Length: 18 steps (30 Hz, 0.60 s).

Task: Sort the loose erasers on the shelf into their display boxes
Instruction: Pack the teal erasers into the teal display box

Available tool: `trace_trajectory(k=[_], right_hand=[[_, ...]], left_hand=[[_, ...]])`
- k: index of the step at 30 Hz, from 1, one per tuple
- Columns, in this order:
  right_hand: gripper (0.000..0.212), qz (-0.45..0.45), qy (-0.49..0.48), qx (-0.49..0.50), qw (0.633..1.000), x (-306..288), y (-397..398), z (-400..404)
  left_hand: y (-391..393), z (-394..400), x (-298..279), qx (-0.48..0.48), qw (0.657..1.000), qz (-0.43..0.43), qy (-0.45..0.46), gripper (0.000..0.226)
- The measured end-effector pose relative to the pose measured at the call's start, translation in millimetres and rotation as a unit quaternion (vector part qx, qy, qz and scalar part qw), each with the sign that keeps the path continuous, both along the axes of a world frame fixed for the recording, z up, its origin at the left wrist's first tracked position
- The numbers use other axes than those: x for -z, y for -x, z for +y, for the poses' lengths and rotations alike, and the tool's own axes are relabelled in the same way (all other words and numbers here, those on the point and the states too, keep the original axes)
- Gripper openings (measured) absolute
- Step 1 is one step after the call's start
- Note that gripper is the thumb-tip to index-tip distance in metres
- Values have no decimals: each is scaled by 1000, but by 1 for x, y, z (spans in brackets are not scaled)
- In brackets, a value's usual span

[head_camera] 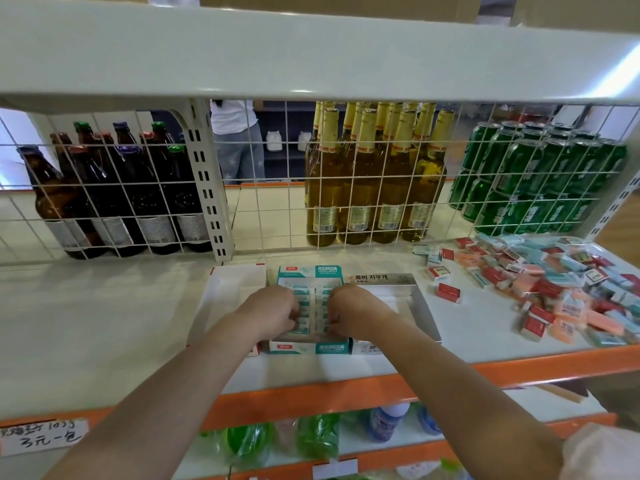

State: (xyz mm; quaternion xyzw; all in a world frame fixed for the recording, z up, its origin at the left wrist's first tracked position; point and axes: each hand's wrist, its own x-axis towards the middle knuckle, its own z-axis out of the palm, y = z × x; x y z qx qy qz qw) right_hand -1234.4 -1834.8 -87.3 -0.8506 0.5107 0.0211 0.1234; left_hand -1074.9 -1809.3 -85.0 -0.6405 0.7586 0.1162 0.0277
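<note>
Pressing down into the teal-and-white cardboard display box (309, 308), both hands work at its rows of teal-sleeved erasers (313, 306). In the head view, the only one there is, the left hand (273, 311) has its fingers curled in on the left row and the right hand (353, 311) curls in on the right row; whether either actually pinches an eraser or only nudges it I cannot tell.

That box sits at the near middle of the white shelf (104, 306), between an open white cardboard box (239, 277) on its left and a silver-lidded box with Korean lettering (388, 284) on its right. The loose pile of red, pink and blue wrapped erasers (554, 289) lies well apart to the right.

Judging by this, the risks are plain: pushing too hard could buckle a packed row and pop erasers out, or slide the box toward the orange shelf edge (346, 393) just beside it — a tumble to the lower shelf. Mixed colours in the pile also invite a wrong box.

Fingertips are hidden behind the knuckles. The pile's right end is cut off by the frame, and the small print on the wrappers is unreadable — so is the handwritten tag at lower left.
</note>
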Motion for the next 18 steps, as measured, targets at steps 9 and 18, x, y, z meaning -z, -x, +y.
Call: trace_trajectory(k=[9, 18], right_hand=[[24, 28, 22, -30, 999, 2, 0, -3], [21, -7, 24, -50, 998, 7, 9, -5]], left_hand=[[-2, -5, 0, 33, 999, -17, -30, 21], [2, -2, 2, 44, 999, -22, 1, 22]])
